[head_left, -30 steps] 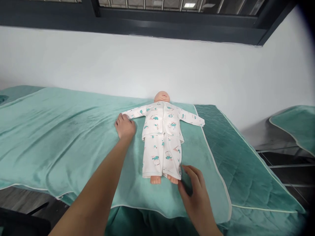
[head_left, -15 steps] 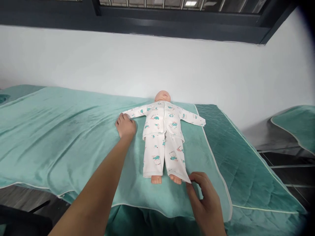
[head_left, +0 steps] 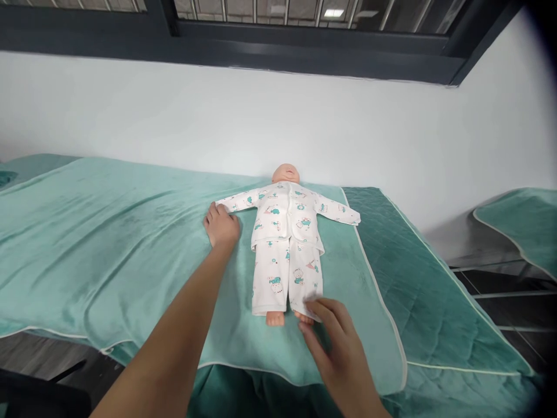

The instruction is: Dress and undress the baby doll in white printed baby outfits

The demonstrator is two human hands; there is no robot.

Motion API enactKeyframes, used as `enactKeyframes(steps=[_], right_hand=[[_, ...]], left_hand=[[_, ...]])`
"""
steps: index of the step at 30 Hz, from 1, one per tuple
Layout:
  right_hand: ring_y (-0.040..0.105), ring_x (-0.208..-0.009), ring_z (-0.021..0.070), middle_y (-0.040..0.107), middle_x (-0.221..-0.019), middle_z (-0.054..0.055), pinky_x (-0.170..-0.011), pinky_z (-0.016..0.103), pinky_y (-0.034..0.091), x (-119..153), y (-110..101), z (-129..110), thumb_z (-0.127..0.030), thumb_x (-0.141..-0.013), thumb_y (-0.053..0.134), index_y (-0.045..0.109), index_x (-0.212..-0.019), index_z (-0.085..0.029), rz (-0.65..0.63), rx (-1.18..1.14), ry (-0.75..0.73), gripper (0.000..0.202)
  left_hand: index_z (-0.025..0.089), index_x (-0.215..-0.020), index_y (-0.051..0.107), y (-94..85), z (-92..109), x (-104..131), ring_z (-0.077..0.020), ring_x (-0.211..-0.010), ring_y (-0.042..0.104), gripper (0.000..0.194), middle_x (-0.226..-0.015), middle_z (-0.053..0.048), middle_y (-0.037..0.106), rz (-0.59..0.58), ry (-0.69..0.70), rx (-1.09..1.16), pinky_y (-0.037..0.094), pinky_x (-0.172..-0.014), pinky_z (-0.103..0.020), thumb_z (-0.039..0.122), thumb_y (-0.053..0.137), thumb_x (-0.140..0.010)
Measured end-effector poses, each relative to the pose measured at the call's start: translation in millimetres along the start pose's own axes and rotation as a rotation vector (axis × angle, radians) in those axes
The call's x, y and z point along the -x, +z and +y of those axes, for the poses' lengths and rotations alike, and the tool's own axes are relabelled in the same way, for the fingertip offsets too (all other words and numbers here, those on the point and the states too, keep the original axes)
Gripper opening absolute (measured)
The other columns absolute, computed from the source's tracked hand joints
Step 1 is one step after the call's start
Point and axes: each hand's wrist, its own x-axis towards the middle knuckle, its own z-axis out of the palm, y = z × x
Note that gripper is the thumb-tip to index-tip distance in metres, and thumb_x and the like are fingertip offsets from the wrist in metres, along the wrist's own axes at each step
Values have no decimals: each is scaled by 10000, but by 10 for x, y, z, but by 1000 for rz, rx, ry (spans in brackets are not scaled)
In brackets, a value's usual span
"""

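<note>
A baby doll [head_left: 286, 173] lies on its back on a light green blanket [head_left: 130, 232]. It wears a white patterned shirt [head_left: 278, 217] and matching trousers [head_left: 272, 278], with the sleeves spread out sideways. My left hand [head_left: 221, 225] rests on the blanket at the end of the left sleeve, its fingers bent and spread near the cuff. At the right trouser cuff is my right hand [head_left: 335, 342], its fingertips on the hem beside the doll's foot, thumb apart from the index finger. Both feet show below the cuffs.
A darker green quilted cover [head_left: 409, 278] lies under the blanket and reaches right. Behind stands a white wall [head_left: 195, 116] below a dark window frame [head_left: 304, 55]. At the right is a metal frame [head_left: 513, 295]; a black object [head_left: 43, 395] sits at the lower left.
My right hand has moved left and let go of the pinched trouser corner. The right trouser leg now lies straighter, closer to the other one. My left hand stays by the sleeve.
</note>
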Motion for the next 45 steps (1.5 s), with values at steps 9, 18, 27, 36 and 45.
enactKeyframes(steps=[9,18,27,36,45], right_hand=[[561,-922,217,588,-991,60,-730,356,502,-38,36,-78,-129,-947,504,581,-1005,-242,40,59,-84,149],[585,-1060,234,602,-1137,86,-823,374,549,178,-35,-95,-205,-937,560,581,-1189,-261,106,85,-130,259],[570,-1194,250,587,-1268,102,-970,445,533,-202,-84,-59,-282,-948,529,584,-1200,-246,164,2,-39,261],[305,-1467,294,413,-1543,110,-1172,568,306,-1069,25,43,-373,-1003,406,363,-1491,-161,-175,156,-202,534],[474,-1353,285,485,-1483,54,-1115,535,411,-243,-160,606,-383,-951,493,407,-1461,-316,32,88,-148,521]], left_hand=[[74,-1307,500,-130,-61,47,-369,-1369,379,507,-1477,-225,396,27,-12,153,331,-1115,-512,143,499,-804],[144,-1233,524,-511,-380,507,-271,-1327,442,425,-1354,-162,477,38,-63,593,395,-1111,-457,132,493,-809],[253,-1276,575,-1003,-104,1217,-208,-1296,508,347,-1372,-61,575,-219,443,636,409,-1118,-435,238,415,-969],[263,-1279,603,-1052,404,1132,-243,-1475,281,354,-1433,-10,560,-458,712,595,296,-1193,-524,326,382,-1010],[272,-1219,587,-1566,-1438,1684,-222,-1296,500,292,-1355,-61,573,-106,351,487,420,-1100,-462,214,468,-959]])
